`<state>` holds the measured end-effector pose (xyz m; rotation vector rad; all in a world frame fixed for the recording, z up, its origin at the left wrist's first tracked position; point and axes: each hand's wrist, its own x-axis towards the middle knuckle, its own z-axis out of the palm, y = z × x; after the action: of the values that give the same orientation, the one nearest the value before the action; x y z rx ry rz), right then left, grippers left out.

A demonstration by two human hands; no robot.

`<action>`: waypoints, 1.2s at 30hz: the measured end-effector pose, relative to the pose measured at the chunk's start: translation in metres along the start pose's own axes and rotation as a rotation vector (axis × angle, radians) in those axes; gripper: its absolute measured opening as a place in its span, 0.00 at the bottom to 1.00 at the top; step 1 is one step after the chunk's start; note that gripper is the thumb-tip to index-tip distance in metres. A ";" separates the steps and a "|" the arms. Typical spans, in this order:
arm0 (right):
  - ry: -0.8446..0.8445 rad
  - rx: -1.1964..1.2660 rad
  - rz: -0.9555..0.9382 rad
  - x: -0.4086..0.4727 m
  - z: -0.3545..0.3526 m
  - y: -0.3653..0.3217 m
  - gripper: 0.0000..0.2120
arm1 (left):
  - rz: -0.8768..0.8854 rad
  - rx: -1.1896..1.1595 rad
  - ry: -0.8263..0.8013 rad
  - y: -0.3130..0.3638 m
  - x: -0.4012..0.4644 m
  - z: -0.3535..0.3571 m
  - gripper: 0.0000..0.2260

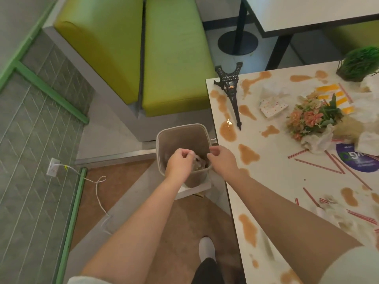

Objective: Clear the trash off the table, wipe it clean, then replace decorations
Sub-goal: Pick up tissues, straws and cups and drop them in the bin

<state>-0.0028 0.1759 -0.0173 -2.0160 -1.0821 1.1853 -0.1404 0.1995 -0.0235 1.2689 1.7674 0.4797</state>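
Observation:
A grey trash bin (164,140) stands on the floor by the table's left edge. Both my hands hover over its mouth. My left hand (179,163) has its fingers curled onto a crumpled wad of trash (198,161) that sits just inside the rim. My right hand (222,158) is beside the wad with bent fingers; I cannot tell whether it grips it. The white table (272,181) carries brown spills (248,154), red straws (320,166), crumpled napkins (317,140), a polka-dot paper (273,106), a toppled black Eiffel tower model (230,89), a flower bouquet (313,117) and a green grass plant (361,64).
A green bench (168,58) stands behind the bin. A second table (307,13) with a black round base (238,43) is at the top right. A white cord (98,187) trails across the floor from a wall outlet (53,167). My foot (207,249) is near the table edge.

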 end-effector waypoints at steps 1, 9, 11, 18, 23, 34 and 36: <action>0.042 0.028 0.004 -0.002 -0.006 0.004 0.15 | 0.000 -0.001 -0.021 0.002 -0.002 0.004 0.04; 0.285 0.098 0.043 -0.014 -0.084 0.048 0.08 | 0.123 0.125 -0.190 0.031 -0.026 0.053 0.06; 0.317 0.065 0.079 -0.017 -0.105 0.061 0.08 | 0.141 0.138 -0.229 0.040 -0.031 0.072 0.07; 0.384 -0.250 0.142 -0.023 -0.182 0.116 0.09 | 0.204 0.165 -0.302 0.070 -0.053 0.133 0.10; 0.355 -0.479 0.167 -0.016 -0.225 0.155 0.13 | 0.217 0.161 -0.357 0.075 -0.063 0.166 0.04; 0.227 -0.763 0.180 -0.007 -0.255 0.167 0.08 | 0.163 0.199 -0.337 0.084 -0.069 0.209 0.03; 0.205 -0.758 0.208 -0.003 -0.259 0.169 0.09 | 0.173 0.230 -0.336 0.089 -0.069 0.217 0.04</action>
<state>0.2871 0.0693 -0.0293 -2.8033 -1.3724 0.6720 0.0947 0.1356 -0.0454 1.5717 1.4662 0.1469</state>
